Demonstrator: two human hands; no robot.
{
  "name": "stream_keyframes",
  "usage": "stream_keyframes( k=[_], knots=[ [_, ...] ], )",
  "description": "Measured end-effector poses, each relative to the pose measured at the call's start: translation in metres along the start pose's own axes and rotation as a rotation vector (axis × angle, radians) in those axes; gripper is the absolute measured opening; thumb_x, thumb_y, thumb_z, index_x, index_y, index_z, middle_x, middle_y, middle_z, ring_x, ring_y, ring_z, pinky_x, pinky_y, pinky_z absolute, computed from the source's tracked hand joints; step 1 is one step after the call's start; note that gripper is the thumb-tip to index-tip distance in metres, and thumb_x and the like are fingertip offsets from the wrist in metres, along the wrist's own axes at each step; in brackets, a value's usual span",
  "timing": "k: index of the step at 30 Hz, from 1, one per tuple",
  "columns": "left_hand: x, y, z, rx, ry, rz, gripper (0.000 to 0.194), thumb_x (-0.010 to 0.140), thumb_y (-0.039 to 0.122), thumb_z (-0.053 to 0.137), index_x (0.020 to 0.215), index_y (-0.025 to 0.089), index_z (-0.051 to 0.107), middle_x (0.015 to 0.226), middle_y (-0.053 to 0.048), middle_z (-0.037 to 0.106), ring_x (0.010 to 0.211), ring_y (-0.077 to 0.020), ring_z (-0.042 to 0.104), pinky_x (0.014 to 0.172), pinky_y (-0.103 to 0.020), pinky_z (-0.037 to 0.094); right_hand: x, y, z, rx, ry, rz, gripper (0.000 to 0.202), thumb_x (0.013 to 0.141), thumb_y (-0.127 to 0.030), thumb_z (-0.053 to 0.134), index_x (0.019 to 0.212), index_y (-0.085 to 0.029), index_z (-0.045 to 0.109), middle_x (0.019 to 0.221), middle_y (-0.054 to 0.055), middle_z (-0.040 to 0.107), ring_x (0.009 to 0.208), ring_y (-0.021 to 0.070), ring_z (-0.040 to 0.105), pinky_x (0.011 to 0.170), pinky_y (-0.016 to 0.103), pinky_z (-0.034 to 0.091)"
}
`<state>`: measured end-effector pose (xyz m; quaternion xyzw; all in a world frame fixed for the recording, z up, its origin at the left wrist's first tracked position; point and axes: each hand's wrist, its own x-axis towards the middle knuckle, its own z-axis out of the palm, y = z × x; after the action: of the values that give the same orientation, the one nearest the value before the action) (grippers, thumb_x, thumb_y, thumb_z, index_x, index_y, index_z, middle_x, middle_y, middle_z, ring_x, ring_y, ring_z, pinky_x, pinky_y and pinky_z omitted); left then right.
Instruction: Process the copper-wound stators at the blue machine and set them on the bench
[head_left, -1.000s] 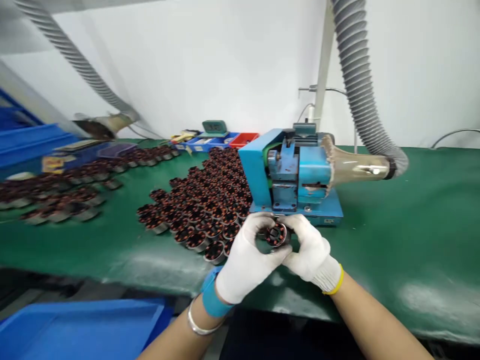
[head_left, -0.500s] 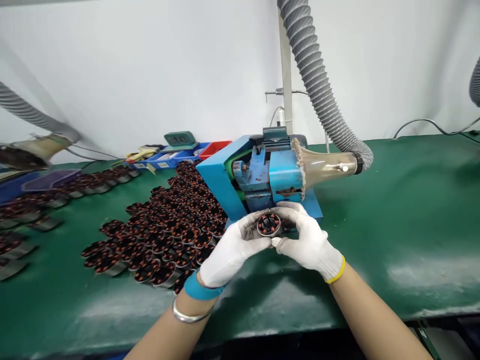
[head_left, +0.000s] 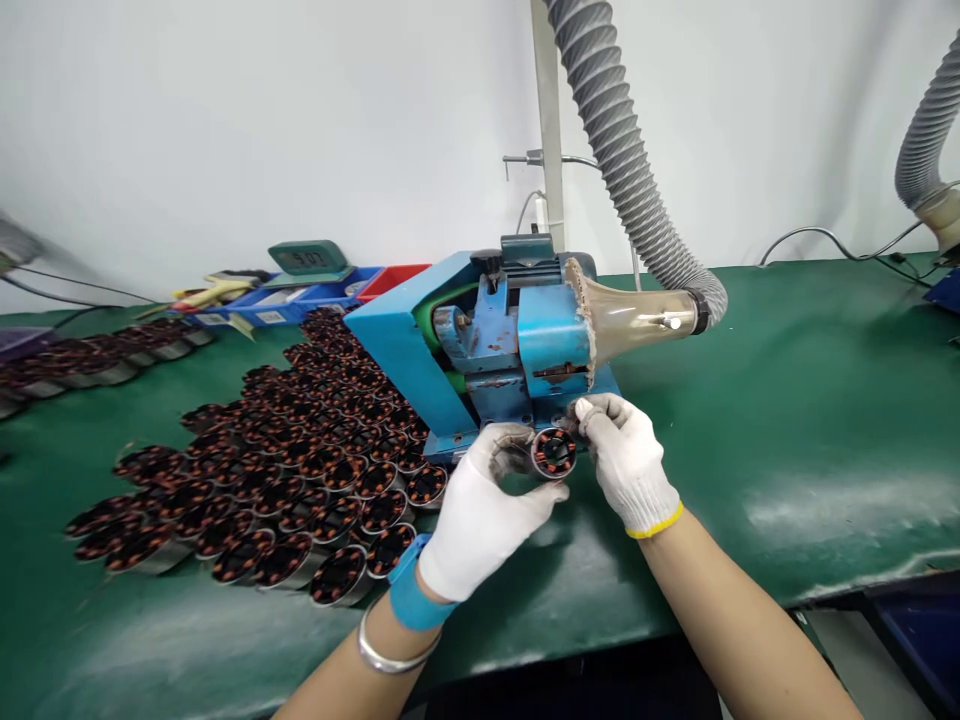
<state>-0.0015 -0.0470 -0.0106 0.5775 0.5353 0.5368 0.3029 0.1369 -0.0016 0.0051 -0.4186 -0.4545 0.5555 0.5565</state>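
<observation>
My left hand [head_left: 499, 490], in a white glove with darkened fingertips, grips a round motor stator [head_left: 554, 454] from its left side. The stator has a metal outer ring, a dark core and copper-coloured winding ends, with its open end facing me. My right hand [head_left: 626, 455], also gloved, is just right of the stator with thumb and fingertips pinched together. What lies in that pinch is too small to make out. Directly behind both hands stands a blue belt-driven machine [head_left: 487, 340] with a translucent funnel [head_left: 637, 315] on its right side.
Many similar stators [head_left: 330, 430] stand packed together on the green bench [head_left: 787, 430] to the left. Behind them are blue bins [head_left: 289, 305], a red bin [head_left: 394, 282] and a digital clock [head_left: 307, 258]. A grey ribbed hose [head_left: 622, 150] runs down to the funnel.
My right hand has come away from the stator's right side and its fingers have closed into a pinch. The left hand still holds the stator. My view has turned slightly to the right.
</observation>
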Motion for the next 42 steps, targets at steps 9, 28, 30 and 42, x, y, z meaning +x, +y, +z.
stream_keyframes(
  k=[9,28,30,42],
  knots=[
    [0.001,0.002,0.014,-0.003,-0.117,0.082,0.044,0.064,0.023,0.077,0.104,0.019,0.059,0.104,-0.009,0.068,0.096,-0.0249,0.068,0.088,-0.041,0.055,0.003,0.0,-0.001,0.139,0.07,-0.001,0.027,0.072,-0.041,0.069,0.071,-0.018,0.057,0.06,-0.003,0.057,0.056,0.0115,0.054,0.058,0.025,0.047],
    [0.04,0.008,0.026,-0.054,0.132,0.007,0.038,0.065,0.03,0.071,0.098,0.013,0.065,0.095,-0.009,0.074,0.09,-0.0249,0.069,0.085,-0.037,0.056,0.014,-0.012,0.011,-0.424,-0.068,-0.106,0.028,0.073,-0.039,0.069,0.094,-0.02,0.068,0.09,0.004,0.071,0.085,0.0219,0.067,0.078,0.034,0.055],
    [0.041,0.01,0.025,-0.022,0.142,0.022,0.035,0.066,0.03,0.07,0.096,0.013,0.066,0.093,-0.009,0.075,0.088,-0.0247,0.069,0.083,-0.037,0.056,0.015,-0.014,0.013,-0.456,-0.048,-0.089,0.028,0.072,-0.042,0.07,0.091,-0.02,0.069,0.087,0.004,0.071,0.083,0.0227,0.067,0.076,0.035,0.055],
    [0.044,0.005,0.024,-0.082,0.082,0.049,0.041,0.065,0.026,0.072,0.104,0.014,0.067,0.103,-0.009,0.073,0.097,-0.0249,0.068,0.093,-0.04,0.053,0.014,0.009,0.019,-0.122,0.024,-0.21,0.028,0.074,-0.035,0.068,0.096,-0.018,0.064,0.091,0.005,0.071,0.085,0.0201,0.068,0.081,0.032,0.056]
  ],
)
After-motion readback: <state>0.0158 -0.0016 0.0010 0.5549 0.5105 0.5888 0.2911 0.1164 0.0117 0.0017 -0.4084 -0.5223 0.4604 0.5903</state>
